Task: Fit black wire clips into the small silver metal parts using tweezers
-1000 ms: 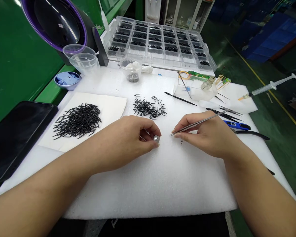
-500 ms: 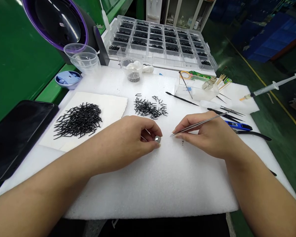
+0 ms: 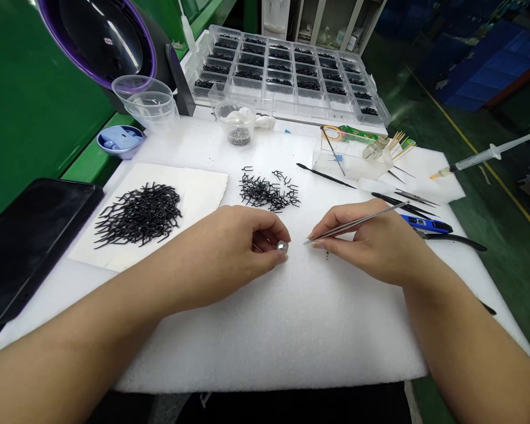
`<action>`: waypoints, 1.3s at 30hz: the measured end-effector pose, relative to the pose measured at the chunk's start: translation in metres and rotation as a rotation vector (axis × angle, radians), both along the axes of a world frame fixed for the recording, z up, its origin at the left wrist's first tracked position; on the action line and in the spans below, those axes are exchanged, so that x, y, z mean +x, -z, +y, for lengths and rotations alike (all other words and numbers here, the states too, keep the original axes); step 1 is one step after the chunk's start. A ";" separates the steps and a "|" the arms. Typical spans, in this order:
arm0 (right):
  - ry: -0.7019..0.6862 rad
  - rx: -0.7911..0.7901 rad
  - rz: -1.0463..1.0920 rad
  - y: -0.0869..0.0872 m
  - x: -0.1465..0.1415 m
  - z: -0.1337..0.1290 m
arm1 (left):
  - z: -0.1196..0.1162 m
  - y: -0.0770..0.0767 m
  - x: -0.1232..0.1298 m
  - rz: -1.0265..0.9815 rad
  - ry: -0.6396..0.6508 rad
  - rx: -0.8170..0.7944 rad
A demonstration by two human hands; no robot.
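Observation:
Between thumb and fingertips, my left hand pinches a small shiny silvery ball-like piece; its exact kind is too small to tell. My right hand is closed around thin metal tweezers, held like a pen. Their tips point left toward the silvery piece, a short gap apart from it. Some tiny dark bits lie on the white foam sheet just under my right fingers. Beyond my hands is a small heap of black forked wire pieces.
A larger heap of black bent pieces lies on white paper at left, beside a dark tablet-like device. A compartment box stands at the back. To the right are a syringe, a blue tool and dark-handled pliers.
The silvery piece has turned slightly in my left fingertips and now shows a rounder, smoother face. Both hands and the tweezers have hardly moved.

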State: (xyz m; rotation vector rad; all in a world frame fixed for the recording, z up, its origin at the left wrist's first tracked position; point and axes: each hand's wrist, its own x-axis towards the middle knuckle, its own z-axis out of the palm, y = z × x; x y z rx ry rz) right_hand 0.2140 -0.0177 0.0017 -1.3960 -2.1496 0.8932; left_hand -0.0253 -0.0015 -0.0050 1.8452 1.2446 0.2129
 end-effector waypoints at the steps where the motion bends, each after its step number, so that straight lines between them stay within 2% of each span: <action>1: -0.003 0.007 -0.002 0.000 0.000 0.000 | 0.000 0.001 0.000 -0.005 -0.003 -0.003; 8: -0.009 0.111 0.010 0.000 0.002 -0.004 | 0.001 -0.004 0.005 -0.007 -0.043 -0.005; 14: -0.007 0.226 0.087 0.000 -0.008 -0.013 | -0.001 -0.010 0.013 0.027 -0.065 -0.010; 39: -0.029 0.222 0.065 -0.001 -0.014 -0.014 | -0.001 -0.009 0.014 0.036 -0.063 -0.010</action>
